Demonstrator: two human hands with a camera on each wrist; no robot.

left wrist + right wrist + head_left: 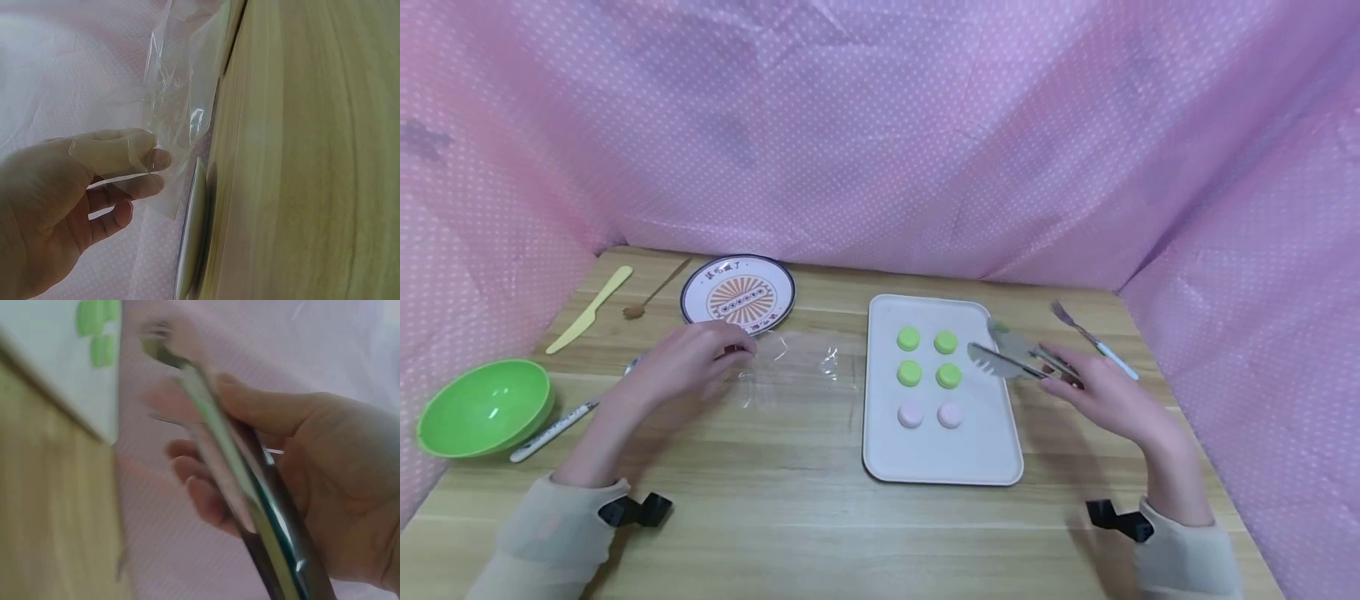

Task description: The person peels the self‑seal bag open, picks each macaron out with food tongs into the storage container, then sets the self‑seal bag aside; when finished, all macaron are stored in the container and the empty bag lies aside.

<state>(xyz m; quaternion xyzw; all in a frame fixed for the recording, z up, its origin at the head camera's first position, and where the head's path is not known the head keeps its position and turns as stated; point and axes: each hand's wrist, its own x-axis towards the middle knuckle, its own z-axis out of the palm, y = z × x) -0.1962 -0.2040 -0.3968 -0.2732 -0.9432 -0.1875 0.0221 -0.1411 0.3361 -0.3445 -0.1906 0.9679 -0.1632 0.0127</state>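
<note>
My left hand (700,358) pinches the edge of a clear plastic bag (805,367) between thumb and fingers. In the left wrist view the bag (181,81) stretches away from the fingertips. Metal food tongs (1011,360) are gripped in my right hand (1105,392), their two tips apart with nothing between them. These tips hover over the right edge of a white tray (943,462). On the tray stand several green macaron-like pieces (909,372) and two pale pink ones (950,415). The right wrist view shows the tongs (231,456) blurred.
Behind my left hand lies a patterned plate (778,287). A green bowl (486,408), a white-handled utensil (553,432), a yellow knife (591,308) and a thin brown-headed stick (658,287) are on the left. Right of the tray rests a fork (1097,342). Pink dotted cloth (880,150) surrounds the table.
</note>
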